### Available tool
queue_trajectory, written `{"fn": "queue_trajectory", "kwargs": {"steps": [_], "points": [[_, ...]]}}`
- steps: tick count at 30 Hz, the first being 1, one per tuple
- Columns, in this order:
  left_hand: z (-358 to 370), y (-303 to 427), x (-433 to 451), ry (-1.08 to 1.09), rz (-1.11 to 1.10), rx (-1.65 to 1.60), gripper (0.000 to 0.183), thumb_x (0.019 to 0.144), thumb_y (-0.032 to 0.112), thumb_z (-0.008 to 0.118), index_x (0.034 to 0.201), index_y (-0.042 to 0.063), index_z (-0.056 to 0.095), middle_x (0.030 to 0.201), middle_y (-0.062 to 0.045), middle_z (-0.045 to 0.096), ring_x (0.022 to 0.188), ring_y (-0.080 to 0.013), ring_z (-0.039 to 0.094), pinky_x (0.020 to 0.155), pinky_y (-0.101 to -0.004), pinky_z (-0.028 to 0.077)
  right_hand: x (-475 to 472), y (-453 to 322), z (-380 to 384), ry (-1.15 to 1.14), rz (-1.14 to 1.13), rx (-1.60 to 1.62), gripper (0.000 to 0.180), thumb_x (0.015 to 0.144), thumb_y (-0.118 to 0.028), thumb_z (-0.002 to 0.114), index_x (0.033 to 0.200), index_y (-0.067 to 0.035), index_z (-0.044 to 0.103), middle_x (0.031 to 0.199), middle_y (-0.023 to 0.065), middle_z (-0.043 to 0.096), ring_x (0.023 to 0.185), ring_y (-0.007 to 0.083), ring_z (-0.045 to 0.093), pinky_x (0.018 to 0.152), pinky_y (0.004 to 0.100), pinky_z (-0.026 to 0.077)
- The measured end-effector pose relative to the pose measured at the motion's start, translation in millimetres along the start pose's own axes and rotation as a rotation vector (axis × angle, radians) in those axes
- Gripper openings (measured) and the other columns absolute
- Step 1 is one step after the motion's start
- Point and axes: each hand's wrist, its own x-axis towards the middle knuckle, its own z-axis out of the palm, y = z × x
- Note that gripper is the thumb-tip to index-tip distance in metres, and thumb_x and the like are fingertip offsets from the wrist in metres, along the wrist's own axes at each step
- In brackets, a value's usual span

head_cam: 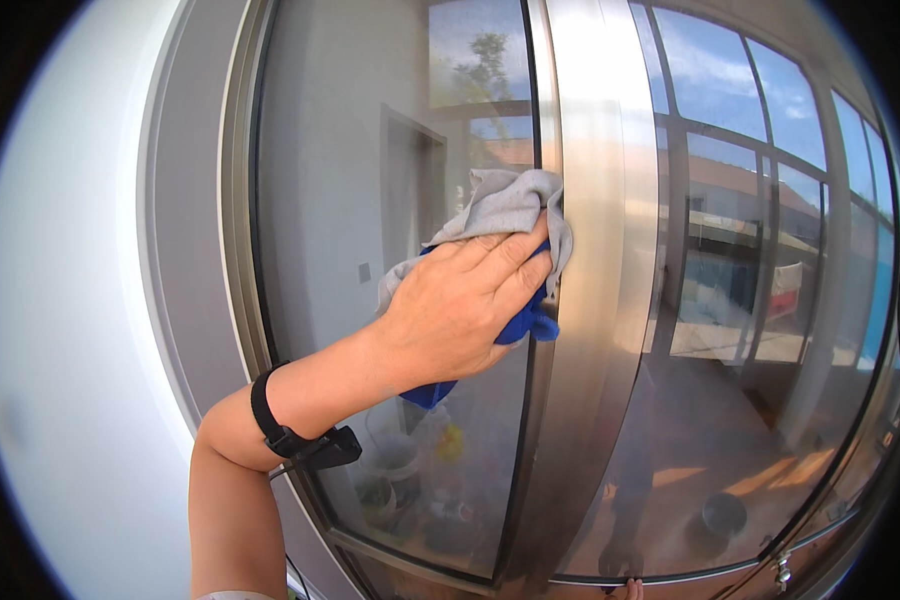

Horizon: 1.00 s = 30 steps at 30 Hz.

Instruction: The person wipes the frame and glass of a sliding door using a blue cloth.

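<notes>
My left hand (465, 300) reaches up from the lower left and presses a bunched cloth against a window. The cloth has a grey part (506, 199) above the fingers and a blue part (525, 322) below the palm. Both lie over the right edge of the left glass pane (330, 195), touching the metal upright (596, 247) beside it. Some of the cloth is hidden under the hand. At the bottom edge, a few fingertips (634, 589), apparently of my right hand, rest at the lower rail of the right pane; the rest of that hand is out of view.
A black strap with a small device (300, 442) sits on my left forearm, its cable hanging down. The right glass pane (720, 420) mirrors windows, sky and a round bucket-like shape. A pale wall (67, 300) stands at left. A small metal fitting (783, 571) projects at lower right.
</notes>
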Motion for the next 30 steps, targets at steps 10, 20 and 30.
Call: {"fn": "queue_trajectory", "kwargs": {"steps": [10, 20, 30], "points": [[-29.3, -238.1, 99.8, 0.474, -0.334, 0.272, 0.035, 0.089, 0.024, 0.047, 0.114, 0.004, 0.061, 0.119, -0.028, 0.06, 0.116, -0.0428, 0.055, 0.1, -0.0473, 0.042, -5.3, 6.6, 7.2, 0.049, -0.027, -0.007, 0.024, 0.082, -0.005, 0.057, 0.105, 0.0, 0.06, 0.139, 0.0273, 0.044, 0.126, 0.0512, 0.042, 0.102, 0.0564, 0.043], [-42.8, -208.2, 131.2, 0.189, -0.184, 0.095, 0.046, 0.084, 0.02, 0.059, 0.127, 0.003, 0.059, 0.134, -0.024, 0.054, 0.127, -0.0373, 0.049, 0.107, -0.0394, 0.038, -4.9, 4.2, 14.8, 0.157, -0.038, -0.055, 0.017, 0.085, -0.003, 0.057, 0.101, 0.002, 0.058, 0.13, 0.0279, 0.049, 0.118, 0.0506, 0.049, 0.096, 0.0587, 0.046], [13.8, 65.0, -137.1, -0.373, 0.221, -0.111, 0.049, 0.084, 0.022, 0.052, 0.133, 0.014, 0.055, 0.141, -0.01, 0.051, 0.123, -0.027, 0.055, 0.114, -0.0405, 0.031, -8.3, 15.7, 14.7, 0.187, -0.237, -0.144, 0.074, 0.092, -0.002, 0.049, 0.153, -0.016, 0.009, 0.132, 0.0313, 0.045, 0.111, 0.0533, 0.05, 0.089, 0.0658, 0.048]]}}
